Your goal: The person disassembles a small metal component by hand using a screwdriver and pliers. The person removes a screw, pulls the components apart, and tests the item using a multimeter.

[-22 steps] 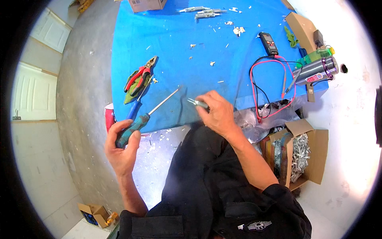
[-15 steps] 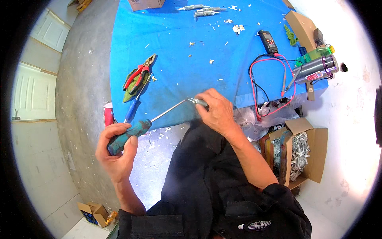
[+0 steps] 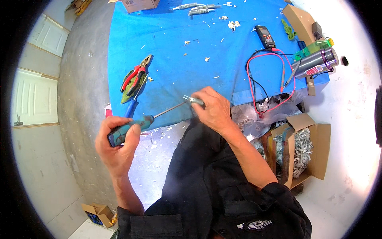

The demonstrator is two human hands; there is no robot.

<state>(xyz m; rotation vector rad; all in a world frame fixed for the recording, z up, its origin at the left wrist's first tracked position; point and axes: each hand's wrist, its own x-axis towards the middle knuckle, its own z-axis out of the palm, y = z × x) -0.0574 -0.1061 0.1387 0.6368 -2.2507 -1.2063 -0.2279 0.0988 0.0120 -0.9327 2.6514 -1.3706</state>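
Our left hand [image 3: 116,155] grips the screwdriver [image 3: 145,122], right hand [image 3: 213,110] pinches a pronged part [image 3: 197,101]; we want both steady, blade contact unclear.

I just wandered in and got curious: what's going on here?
A person sits or stands at a blue-covered table. Their left hand grips a teal-handled screwdriver; their right hand pinches a small pronged metal part. The screwdriver's tip is right by the part, though whether they touch is hard to tell. Red-handled pliers lie on the table to the left, a handheld meter to the right.
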